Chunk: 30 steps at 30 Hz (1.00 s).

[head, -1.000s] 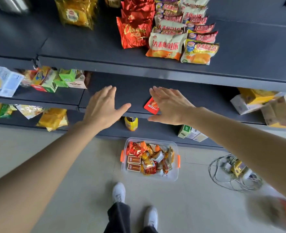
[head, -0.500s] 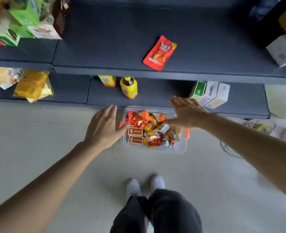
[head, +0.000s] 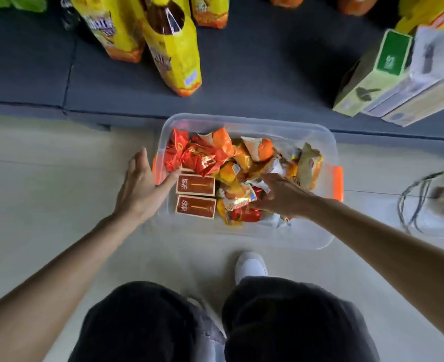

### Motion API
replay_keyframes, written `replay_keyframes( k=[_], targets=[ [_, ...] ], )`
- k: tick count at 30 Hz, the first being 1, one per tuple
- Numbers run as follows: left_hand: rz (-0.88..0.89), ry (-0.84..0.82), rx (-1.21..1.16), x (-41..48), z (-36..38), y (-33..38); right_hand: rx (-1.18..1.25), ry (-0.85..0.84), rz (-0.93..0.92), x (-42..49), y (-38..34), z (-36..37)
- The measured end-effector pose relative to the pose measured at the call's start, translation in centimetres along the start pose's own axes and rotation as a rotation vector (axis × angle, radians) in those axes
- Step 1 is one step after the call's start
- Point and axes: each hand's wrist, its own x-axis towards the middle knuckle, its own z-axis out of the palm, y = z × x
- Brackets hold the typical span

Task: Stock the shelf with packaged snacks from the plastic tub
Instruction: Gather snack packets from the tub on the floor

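Head view, pick-up phase of restocking. Down within the last second from the middle shelf, leaving a red packet lying there, to the tub [head: 247,120] on the floor just before the bottom shelf [head: 267,82]. Rests left hand [head: 142,189] flat against the tub's left wall at the orange clip [head: 157,176], with fingers straight and gripping nothing, fingertips over the rim beside two red boxes [head: 195,185]. Sinks right hand [head: 284,198] into the heap of packets [head: 207,158], with thumb on the heap and fingers bent down out of sight; impossible to tell whether closed on a packet. Signals one item shelved and the next under selection; with the tub well filled, much stocking left, by judgement. Beyond, on the bottom shelf: yellow bottles [head: 173,48] at left, cartons [head: 388,82] at right.
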Motion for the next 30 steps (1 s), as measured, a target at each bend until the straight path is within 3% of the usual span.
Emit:
replay_keyframes(
  k=[5,8,19,26,30],
  targets=[
    [0.023,0.057,-0.103,3.7,4.9,-0.8,-0.004,0.034,-0.118,5.0,2.2,3.3],
    [0.022,0.194,-0.046,4.3,6.8,-1.3,-0.023,0.092,-0.193,7.2,3.2,4.5],
    [0.057,0.326,-0.119,4.4,7.4,-1.6,-0.286,0.197,-0.329,9.5,3.7,6.5],
    [0.414,0.486,-0.177,2.3,8.9,-2.9,-0.342,0.055,-0.297,7.2,4.0,6.9],
    [0.554,0.344,-0.312,0.6,9.9,-2.0,-0.165,0.165,-0.224,4.7,4.2,5.1]
  ],
)
